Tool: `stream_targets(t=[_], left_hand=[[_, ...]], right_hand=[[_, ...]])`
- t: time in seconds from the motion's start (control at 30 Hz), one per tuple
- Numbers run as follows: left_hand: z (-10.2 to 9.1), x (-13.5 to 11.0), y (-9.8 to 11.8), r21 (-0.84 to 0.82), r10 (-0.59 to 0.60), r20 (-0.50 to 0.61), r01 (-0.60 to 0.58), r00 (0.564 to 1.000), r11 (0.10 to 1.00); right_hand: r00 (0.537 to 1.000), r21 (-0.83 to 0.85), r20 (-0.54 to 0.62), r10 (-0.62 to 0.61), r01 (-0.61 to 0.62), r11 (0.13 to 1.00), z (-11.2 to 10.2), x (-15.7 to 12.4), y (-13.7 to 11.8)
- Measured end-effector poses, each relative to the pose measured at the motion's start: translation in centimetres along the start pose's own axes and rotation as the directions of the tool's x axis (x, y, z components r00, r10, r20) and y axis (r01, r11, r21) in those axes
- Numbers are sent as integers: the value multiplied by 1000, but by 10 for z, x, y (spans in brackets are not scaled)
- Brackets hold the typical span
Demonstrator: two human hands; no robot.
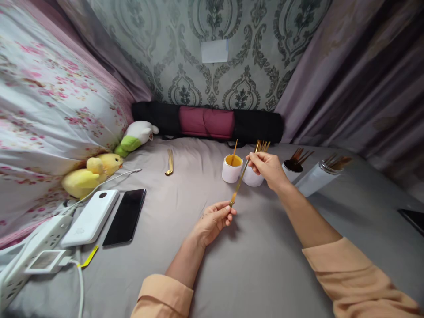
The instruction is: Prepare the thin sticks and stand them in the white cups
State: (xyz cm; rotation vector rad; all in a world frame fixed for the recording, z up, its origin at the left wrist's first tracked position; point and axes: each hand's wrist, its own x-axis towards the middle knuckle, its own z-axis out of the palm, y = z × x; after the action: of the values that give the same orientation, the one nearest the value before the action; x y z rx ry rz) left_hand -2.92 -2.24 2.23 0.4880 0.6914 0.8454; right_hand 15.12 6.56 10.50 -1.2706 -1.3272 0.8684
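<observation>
A slim gold-coloured stick (239,184) is stretched between my two hands, slanting up to the right above the bed. My left hand (217,221) pinches its lower end, where a small thicker piece shows at the fingertips. My right hand (267,168) is closed on the upper end, in front of a white cup (253,177) with several gold sticks standing in it. Just left of that is a white cup with a yellow inside (231,173), holding one orange-gold stick (234,151). A small bundle of bent gold sticks (170,164) lies on the sheet farther left.
Right of my right hand stand a dark-mouthed white cup (291,175) and a tilted white cylinder (314,180), both with sticks. On the left lie a phone (125,217), a white power bank (91,218), a power strip (36,247) and plush toys (92,174). A black-and-maroon roll (207,121) lies behind.
</observation>
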Motion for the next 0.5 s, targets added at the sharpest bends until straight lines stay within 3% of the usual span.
stream_targets(t=[0.5], left_hand=[[0,-1,2,-88,-2,-36,-1,999,996]], right_hand=[[999,-10,14,34,-34,999,2,2,-7]])
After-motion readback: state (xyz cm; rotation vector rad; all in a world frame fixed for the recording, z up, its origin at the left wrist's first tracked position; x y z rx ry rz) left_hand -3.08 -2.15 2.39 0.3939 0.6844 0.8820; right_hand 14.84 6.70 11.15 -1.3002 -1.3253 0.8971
